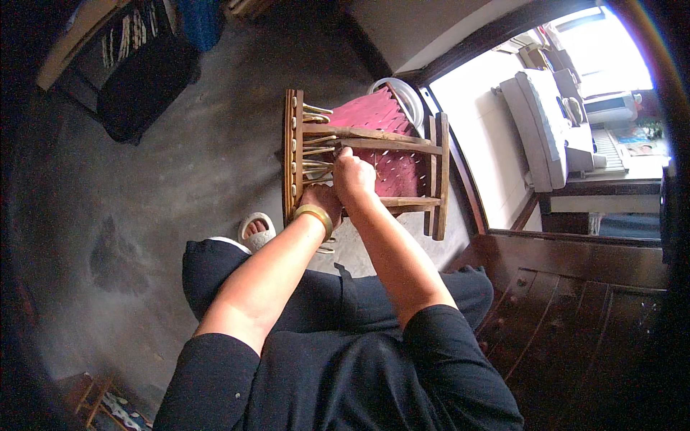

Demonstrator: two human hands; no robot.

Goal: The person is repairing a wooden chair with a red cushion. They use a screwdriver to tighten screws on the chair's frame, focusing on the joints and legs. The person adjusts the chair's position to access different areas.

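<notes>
A wooden stool frame [443,172] lies on its side in front of me, with red fabric [374,111] stretched inside it. Pale cords [316,151] loop from holes along its left rail [292,144] toward the fabric. My right hand [353,176] is closed in a fist at the cords, over the middle of the frame. Just below and left of it, my left hand [323,200], wearing a yellow bangle [316,218], is closed close to the rail. The two hands touch or nearly touch. My left fingers are mostly hidden, and what they grip does not show.
Behind the stool stands a white round basin [402,97], partly hidden. A doorway on the right opens on a bright room with a pale box-shaped piece [532,129]. Dark wooden panelling [568,323] is at lower right. A black bag-like object [147,90] sits at upper left.
</notes>
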